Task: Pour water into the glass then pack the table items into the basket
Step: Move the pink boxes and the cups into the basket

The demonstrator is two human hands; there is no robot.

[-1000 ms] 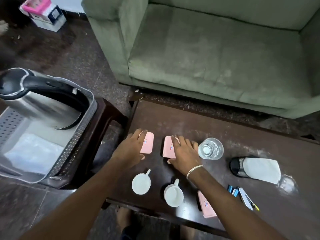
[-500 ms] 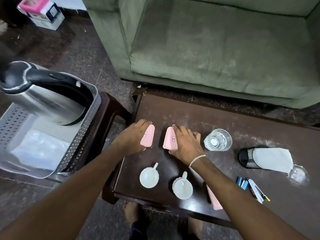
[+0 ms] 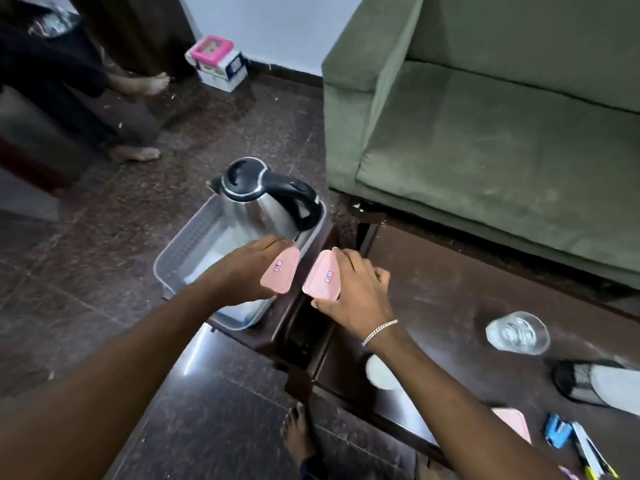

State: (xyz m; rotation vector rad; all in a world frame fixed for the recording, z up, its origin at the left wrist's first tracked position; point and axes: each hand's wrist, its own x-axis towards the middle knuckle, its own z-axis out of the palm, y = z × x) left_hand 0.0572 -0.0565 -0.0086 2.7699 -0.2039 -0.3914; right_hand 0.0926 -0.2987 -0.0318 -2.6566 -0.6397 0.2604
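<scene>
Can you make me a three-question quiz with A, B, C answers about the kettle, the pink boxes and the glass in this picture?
1. Where is the shiny steel kettle with the black handle?
A. On the green sofa
B. In the grey plastic basket
C. On the floor

2. How many flat pink plastic boxes are being held?
A. One
B. Two
C. Four

3. How is the clear drinking glass standing?
A. Upright on the dark wooden table
B. Tipped on its side
C. Upside down in the basket

Answers:
1. B, the kettle stands inside the basket's far end.
2. B, the left hand grips one pink box over the basket and the right hand grips another beside it; a third lies on the table, not held.
3. A, its open rim faces up, on the table.
</scene>
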